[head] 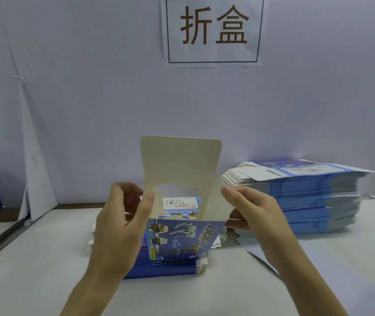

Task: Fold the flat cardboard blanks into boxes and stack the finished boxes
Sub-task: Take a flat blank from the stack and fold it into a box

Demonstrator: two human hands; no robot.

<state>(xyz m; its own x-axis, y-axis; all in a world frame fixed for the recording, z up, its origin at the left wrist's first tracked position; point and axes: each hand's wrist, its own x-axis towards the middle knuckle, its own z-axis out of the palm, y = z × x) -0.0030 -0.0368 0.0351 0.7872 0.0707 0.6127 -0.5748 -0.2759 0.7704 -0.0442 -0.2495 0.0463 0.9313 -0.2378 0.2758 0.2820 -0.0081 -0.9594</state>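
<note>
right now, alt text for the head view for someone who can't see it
A half-folded blue printed cardboard box is held upright over a white table, the left hand gripping its left side, the right hand pinching its right flap, tall top flap open. A stack of flat blue cardboard blanks sits to its right.

A: Item mounted on the rear wall (91, 99)?
B: One white paper sign (214, 30). It has a thin dark border and two large brown characters, 折盒.
A: Left side?
B: A white panel (36, 179) leans against that wall. Its base is at the white table (45, 270).
</note>
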